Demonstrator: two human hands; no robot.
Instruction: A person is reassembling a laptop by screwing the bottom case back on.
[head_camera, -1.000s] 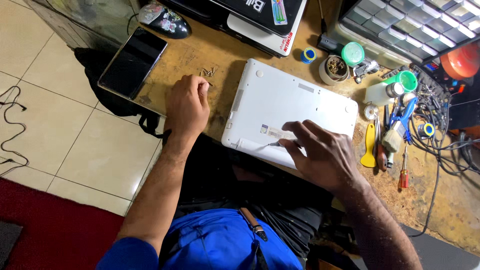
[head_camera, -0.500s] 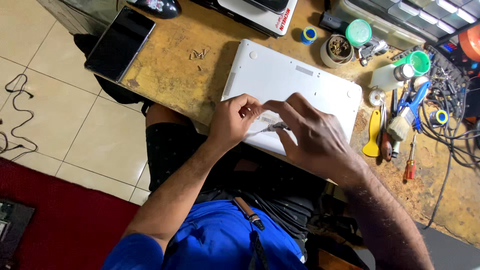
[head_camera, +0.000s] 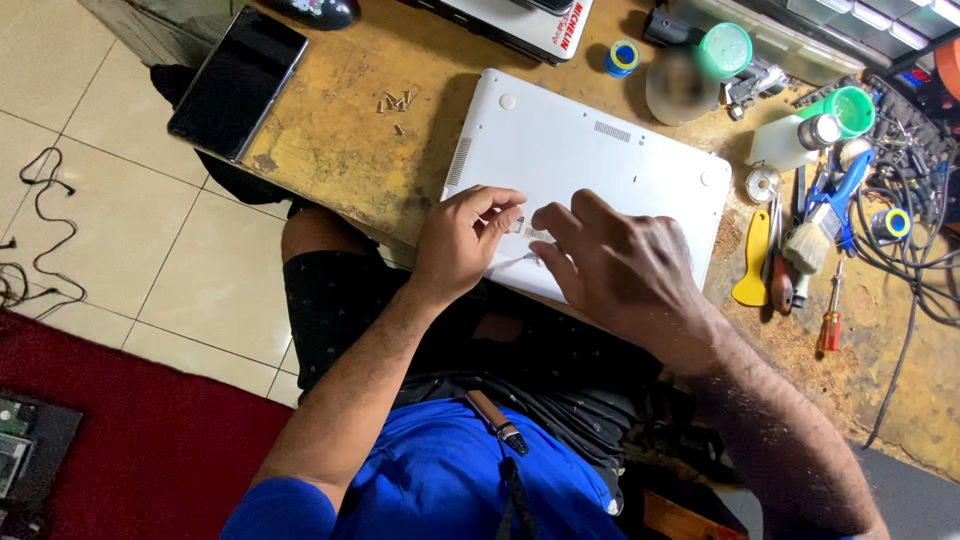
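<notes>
A white laptop (head_camera: 600, 160) lies upside down on the worn wooden bench (head_camera: 340, 150). Both my hands rest on its near edge. My left hand (head_camera: 462, 243) has thumb and fingers pinched together beside a small label (head_camera: 533, 232) on the base; what they pinch is hidden. My right hand (head_camera: 620, 268) lies just right of it, fingers bent over the base, holding a thin pale tool (head_camera: 515, 258) whose shaft runs toward my left hand.
Several loose screws (head_camera: 396, 102) lie left of the laptop, and a dark phone (head_camera: 237, 82) sits at the bench corner. To the right are a yellow pry tool (head_camera: 752, 262), a brush (head_camera: 812, 238), a red screwdriver (head_camera: 830, 322), a green cup (head_camera: 852, 108) and cables (head_camera: 915, 250).
My left hand came off the bench left of the laptop and moved right to meet my right hand at the laptop's near edge. The view has shifted slightly.
</notes>
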